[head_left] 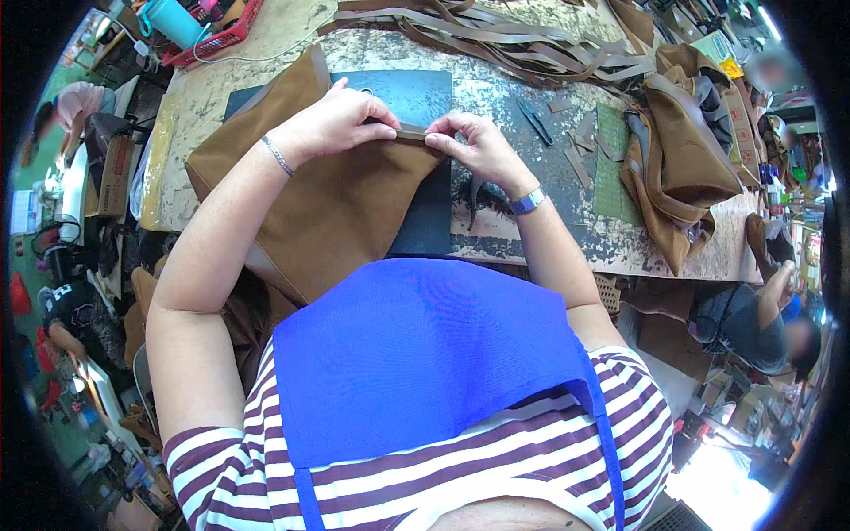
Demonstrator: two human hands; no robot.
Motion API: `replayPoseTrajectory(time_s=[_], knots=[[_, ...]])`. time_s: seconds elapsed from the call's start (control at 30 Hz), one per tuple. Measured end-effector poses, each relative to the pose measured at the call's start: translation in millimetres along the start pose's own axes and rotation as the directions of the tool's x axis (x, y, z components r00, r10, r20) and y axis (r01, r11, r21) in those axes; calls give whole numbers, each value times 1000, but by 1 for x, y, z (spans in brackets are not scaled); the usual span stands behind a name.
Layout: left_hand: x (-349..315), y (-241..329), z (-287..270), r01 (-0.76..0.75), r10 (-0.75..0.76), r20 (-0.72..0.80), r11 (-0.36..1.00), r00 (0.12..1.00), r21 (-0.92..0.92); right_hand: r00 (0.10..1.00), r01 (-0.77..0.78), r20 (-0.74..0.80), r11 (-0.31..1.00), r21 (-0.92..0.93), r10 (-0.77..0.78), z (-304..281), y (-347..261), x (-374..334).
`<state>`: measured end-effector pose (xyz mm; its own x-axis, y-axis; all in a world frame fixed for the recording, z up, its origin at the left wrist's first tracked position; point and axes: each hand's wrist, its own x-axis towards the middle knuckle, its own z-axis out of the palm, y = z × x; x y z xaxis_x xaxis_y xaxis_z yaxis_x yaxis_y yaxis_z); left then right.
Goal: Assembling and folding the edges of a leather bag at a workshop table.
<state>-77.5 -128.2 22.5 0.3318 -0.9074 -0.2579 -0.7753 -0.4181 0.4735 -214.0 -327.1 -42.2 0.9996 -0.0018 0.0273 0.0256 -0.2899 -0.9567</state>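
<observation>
A large brown leather panel (332, 208), perhaps part of a bag, drapes from the worktable down toward my lap. My left hand (341, 122) pinches its upper edge between thumb and fingers. A short way to the right, my right hand (478, 149) pinches the same edge. Between the two sets of fingertips runs a narrow greyish-brown edge strip (411, 133), held a little above a dark blue mat (423, 93). A small metal ring (367, 90) shows just beyond my left fingers.
On the worn worktable (496, 234), a slim dark blue hand tool (535, 122) lies beside leather scraps (580, 146) and a green mat (611, 164). Brown bags (686, 146) are heaped at right. Long straps (496, 40) lie at the back; a red basket (221, 42) stands far left. Other people sit nearby.
</observation>
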Motion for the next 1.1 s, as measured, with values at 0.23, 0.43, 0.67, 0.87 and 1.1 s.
replayPoseTrajectory(time_s=[0.23,0.43,0.67,0.87,1.1], knots=[[2,-1,4,-25,25,11,999,1000,24,991,123,-43,991,-45,-125,7,-15,-3],[0,-26,4,-52,60,-75,992,995,112,1000,-25,-8,999,34,26,-2,-18,-2],[-27,-45,-41,97,-13,-180,880,984,465,993,40,115,990,-132,-25,-30,1,55],[-40,-31,-78,366,-368,-22,928,930,-76,948,124,300,991,-49,-104,-45,1,129],[-32,-74,-12,360,-357,-276,932,893,-40,874,142,486,959,-244,-6,-28,-6,161]])
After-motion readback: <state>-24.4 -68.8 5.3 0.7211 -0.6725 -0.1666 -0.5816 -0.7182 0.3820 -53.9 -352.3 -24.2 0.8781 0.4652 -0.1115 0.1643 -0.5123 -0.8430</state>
